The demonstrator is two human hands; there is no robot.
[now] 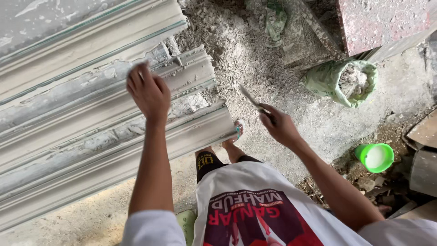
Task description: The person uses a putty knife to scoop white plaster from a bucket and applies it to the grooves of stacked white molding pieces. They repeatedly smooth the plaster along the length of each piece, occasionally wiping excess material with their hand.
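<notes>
Long grey plaster mouldings (91, 114) fill the left half of the view, laid side by side on a slant, their profiled faces crusted and flaking (the nearest one ends just above the person's foot). Below and to the right of them spreads the dusty floor (255, 59), strewn with pale plaster crumbs. At the top right stands a reddish speckled slab (382, 23), and just under it a green sack (339, 82) slumps open, with grey rubble showing in its mouth. Lower right sits a small green bowl (375, 157) holding white material, near a heap of broken boards and scraps.

The left hand (149, 93) rests on the middle moulding, fingers bent and pressed down against its ridge near the end; it grips nothing loose, only touches the plaster surface.

The right hand (280, 125) is held out over the floor, well apart from the mouldings and to the right of their ends. It is closed around the handle of a thin flat blade (250, 98), which points up and left from the fist, its tip in the air between the hand and the moulding ends, touching neither.
</notes>
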